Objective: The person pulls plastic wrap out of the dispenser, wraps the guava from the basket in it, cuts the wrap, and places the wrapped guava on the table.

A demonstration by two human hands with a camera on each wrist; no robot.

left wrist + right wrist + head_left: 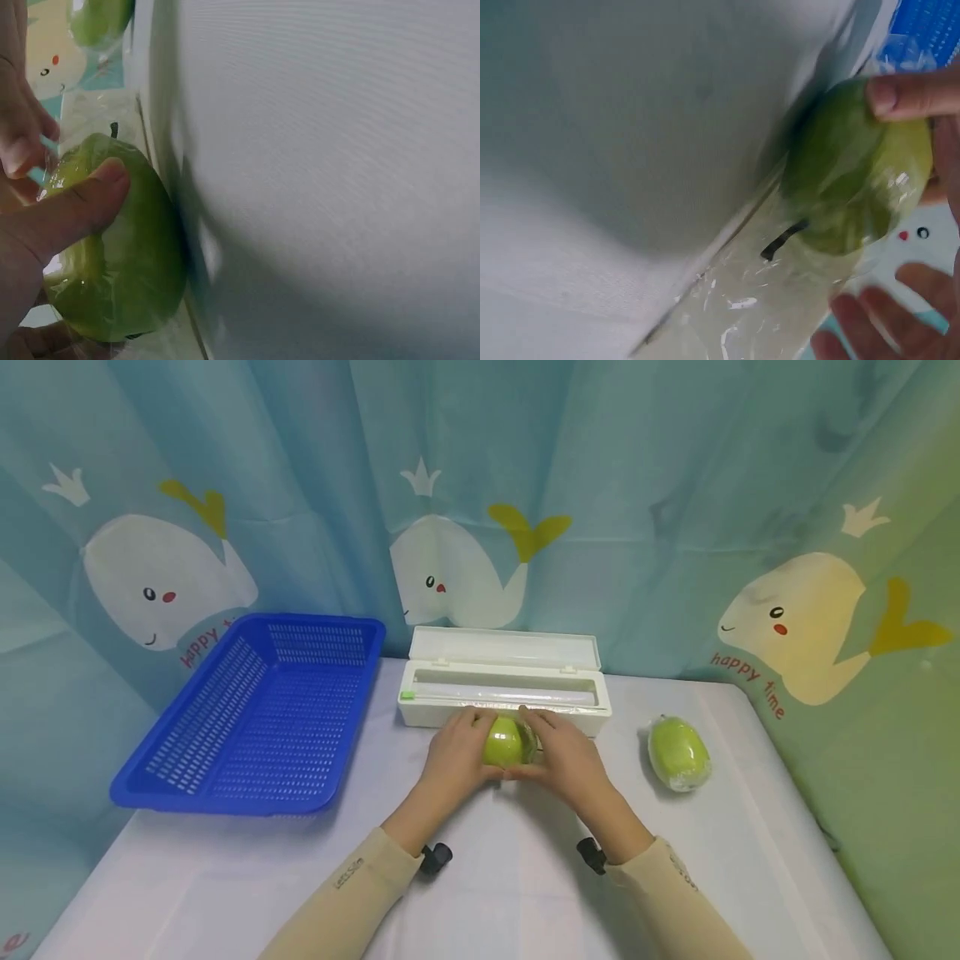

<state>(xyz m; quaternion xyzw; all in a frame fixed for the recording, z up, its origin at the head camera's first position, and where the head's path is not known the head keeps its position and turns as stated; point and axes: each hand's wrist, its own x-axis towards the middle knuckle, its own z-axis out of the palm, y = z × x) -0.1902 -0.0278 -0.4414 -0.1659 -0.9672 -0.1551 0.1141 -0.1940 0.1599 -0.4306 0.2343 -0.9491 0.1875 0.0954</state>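
A green pear (504, 741) in clear film is between the two hands, close in front of the white film box. My left hand (459, 745) grips it, with its thumb (97, 199) laid across the pear and fingers partly hidden behind. The stem points towards my right hand (561, 752), whose fingers (855, 319) are spread and slightly bent beside the stem end. Loose clear film (739, 300) spreads out past the stem near those fingers. In the head view the two thumbs come close together at the pear's near side.
The white film box (420, 714) stands with its lid (504, 648) raised and a film roll (502, 692) inside. A blue basket (345, 752) is at the left. Another film-wrapped green fruit (677, 752) lies at the right. Behind the table hangs a whale-print curtain (622, 468).
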